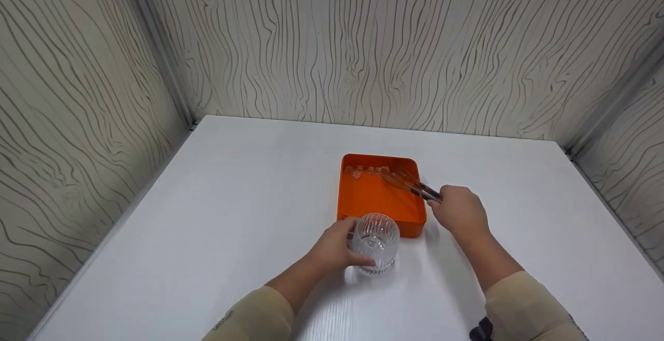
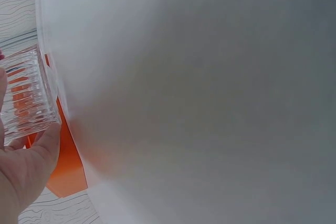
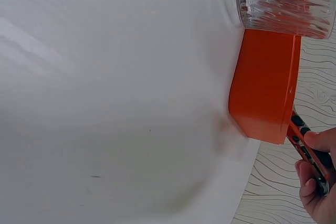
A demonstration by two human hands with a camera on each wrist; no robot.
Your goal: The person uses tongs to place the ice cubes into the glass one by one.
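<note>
A clear ribbed glass [image 1: 377,242] stands on the white table in front of the orange tray [image 1: 381,201]. My left hand [image 1: 334,247] holds the glass from its left side, thumb across the near wall; the left wrist view shows fingers around the glass [image 2: 31,95]. With my right hand [image 1: 459,208] I grip a pair of tongs [image 1: 426,191], dark on the handles. The tongs reach over the tray's right wall, tips down near its far right corner. Several small clear cubes [image 1: 357,173] lie along the tray's far wall. Whether the tips hold a cube I cannot tell.
The white tabletop [image 1: 249,201] spreads around the tray. Wood-grain patterned panels [image 1: 332,45] rise behind the table and at both sides. A small black object [image 1: 481,329] shows beside the right sleeve at the bottom edge.
</note>
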